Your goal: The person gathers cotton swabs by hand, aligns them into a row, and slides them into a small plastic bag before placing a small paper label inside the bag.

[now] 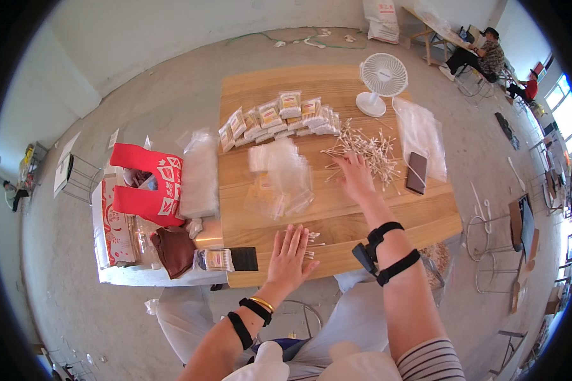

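Observation:
My left hand [287, 257] lies nearly flat at the near edge of the wooden table, fingers stretched out. A few cotton swabs [312, 240] stick out beside and partly under it. My right hand [357, 178] reaches forward to the near left side of a loose pile of cotton swabs [376, 150], its fingers extended and touching the pile. Whether a swab lies under those fingertips is hidden. Clear plastic bags [289, 178], some with a yellowish label, lie flat left of my right hand. Behind them are stacked filled packs of cotton swabs [270, 115].
A white fan [383, 75] stands at the far right of the table [337, 216]. Near it lie a dark phone [417, 173] and clear plastic [422, 136]. To the left are a red bag [147, 200], a stack of clear bags [199, 178] and a swab pack [217, 260]. People sit farther off.

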Available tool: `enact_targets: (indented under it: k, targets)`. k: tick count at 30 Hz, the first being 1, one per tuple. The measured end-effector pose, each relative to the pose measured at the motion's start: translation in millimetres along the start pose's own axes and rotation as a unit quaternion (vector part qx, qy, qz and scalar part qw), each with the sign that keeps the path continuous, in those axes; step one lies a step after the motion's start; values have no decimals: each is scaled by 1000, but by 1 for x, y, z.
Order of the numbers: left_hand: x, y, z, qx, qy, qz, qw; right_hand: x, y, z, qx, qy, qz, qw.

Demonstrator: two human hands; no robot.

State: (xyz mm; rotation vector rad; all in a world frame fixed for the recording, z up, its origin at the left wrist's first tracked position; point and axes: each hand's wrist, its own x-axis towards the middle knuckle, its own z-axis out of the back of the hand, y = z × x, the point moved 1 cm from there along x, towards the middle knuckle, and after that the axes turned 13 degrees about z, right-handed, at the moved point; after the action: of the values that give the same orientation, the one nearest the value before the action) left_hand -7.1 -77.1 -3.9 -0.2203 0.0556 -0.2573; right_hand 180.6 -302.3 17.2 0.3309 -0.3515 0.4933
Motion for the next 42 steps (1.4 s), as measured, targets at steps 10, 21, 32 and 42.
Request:
enact_targets:
  k: [10,21,32,42]
  targets:
    - [-20,-3,2,-14,14,-17,1000,-31,14,-1,40,17,49,998]
    - [-28,2,3,-21,3,-7,1000,-96,133,-5,318,-19,-57,946]
    - [-11,5,4,50,28,4,998,-95,169,-31,465,-168,-118,861]
    - [12,0,5,25,21,43,999,-120,129,-8,250,-193,-152,936]
